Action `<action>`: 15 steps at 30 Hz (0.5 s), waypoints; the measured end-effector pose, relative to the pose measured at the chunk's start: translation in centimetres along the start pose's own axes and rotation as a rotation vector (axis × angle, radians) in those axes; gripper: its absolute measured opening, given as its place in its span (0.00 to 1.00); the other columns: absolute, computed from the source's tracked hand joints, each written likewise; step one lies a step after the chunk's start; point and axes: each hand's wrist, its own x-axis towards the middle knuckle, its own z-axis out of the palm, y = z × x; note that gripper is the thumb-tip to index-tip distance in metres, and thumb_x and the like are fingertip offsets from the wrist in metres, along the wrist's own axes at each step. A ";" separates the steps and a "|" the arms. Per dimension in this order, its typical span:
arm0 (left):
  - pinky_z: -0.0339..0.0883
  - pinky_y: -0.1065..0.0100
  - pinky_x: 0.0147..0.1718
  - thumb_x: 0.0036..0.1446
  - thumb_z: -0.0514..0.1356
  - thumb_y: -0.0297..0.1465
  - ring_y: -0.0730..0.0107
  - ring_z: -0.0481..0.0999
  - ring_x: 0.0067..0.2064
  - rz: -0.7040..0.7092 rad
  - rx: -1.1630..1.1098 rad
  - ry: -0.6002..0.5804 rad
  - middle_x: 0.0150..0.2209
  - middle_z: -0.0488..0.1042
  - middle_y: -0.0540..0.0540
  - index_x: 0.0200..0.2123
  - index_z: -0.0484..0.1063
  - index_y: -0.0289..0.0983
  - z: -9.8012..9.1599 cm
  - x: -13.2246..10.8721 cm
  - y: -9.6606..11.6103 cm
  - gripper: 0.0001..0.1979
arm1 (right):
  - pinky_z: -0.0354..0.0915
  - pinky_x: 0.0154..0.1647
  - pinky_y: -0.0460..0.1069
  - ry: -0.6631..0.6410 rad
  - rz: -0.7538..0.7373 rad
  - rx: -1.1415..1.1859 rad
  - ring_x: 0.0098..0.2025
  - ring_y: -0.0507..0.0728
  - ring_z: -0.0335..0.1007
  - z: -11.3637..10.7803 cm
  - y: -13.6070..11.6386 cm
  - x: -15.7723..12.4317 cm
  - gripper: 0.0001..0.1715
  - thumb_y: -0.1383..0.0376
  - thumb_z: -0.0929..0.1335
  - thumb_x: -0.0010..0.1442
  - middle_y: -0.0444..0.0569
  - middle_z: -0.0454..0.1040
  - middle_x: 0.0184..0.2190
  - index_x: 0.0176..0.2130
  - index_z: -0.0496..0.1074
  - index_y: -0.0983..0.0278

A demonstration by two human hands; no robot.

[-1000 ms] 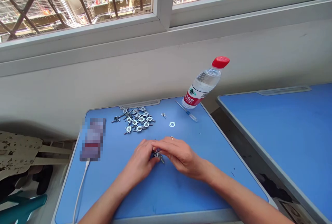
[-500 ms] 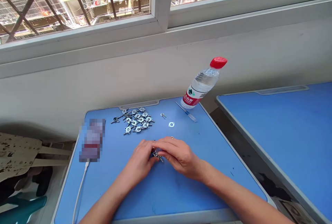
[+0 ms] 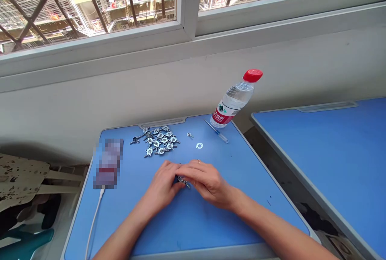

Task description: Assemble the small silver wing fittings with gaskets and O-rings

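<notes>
Both hands meet over the middle of the blue table (image 3: 235, 220). Between them, a small metal part (image 3: 183, 181) shows under the fingers. My left hand (image 3: 165, 183) is closed on its left side, thumb against it. Bent over it from the right, my right hand (image 3: 208, 180) is closed, its fingers hiding much of the part. A pile of similar metal parts (image 3: 159, 140) lies behind the hands to the left. One loose metal part (image 3: 189, 135) and a flat metal plate with a hole (image 3: 199, 146) lie beyond my right hand.
A water bottle with a red cap (image 3: 232, 105) stands at the back right, beside a thin blue-and-clear tool (image 3: 217, 132). At the left lies a blurred phone-like object (image 3: 108, 165) with a white cable (image 3: 94, 224). Another blue table (image 3: 331, 143) is at the right.
The view has shifted slightly. The right hand's fingers have moved a little over the metal part; both hands stay together around it.
</notes>
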 end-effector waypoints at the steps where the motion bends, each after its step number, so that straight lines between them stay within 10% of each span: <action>1: 0.63 0.63 0.42 0.58 0.62 0.23 0.62 0.68 0.41 -0.006 0.004 -0.005 0.38 0.73 0.49 0.36 0.68 0.38 0.0 0.0 0.0 0.06 | 0.69 0.36 0.48 0.001 0.008 0.010 0.35 0.54 0.73 0.0 0.1 0.0 0.18 0.73 0.58 0.69 0.51 0.78 0.36 0.53 0.69 0.63; 15: 0.65 0.58 0.48 0.55 0.64 0.29 0.59 0.71 0.45 -0.032 -0.004 -0.047 0.38 0.75 0.48 0.34 0.74 0.37 -1.0 0.4 -0.4 0.03 | 0.70 0.36 0.49 0.068 0.005 0.043 0.36 0.55 0.74 1.5 0.7 0.2 0.12 0.69 0.60 0.69 0.51 0.79 0.35 0.46 0.71 0.63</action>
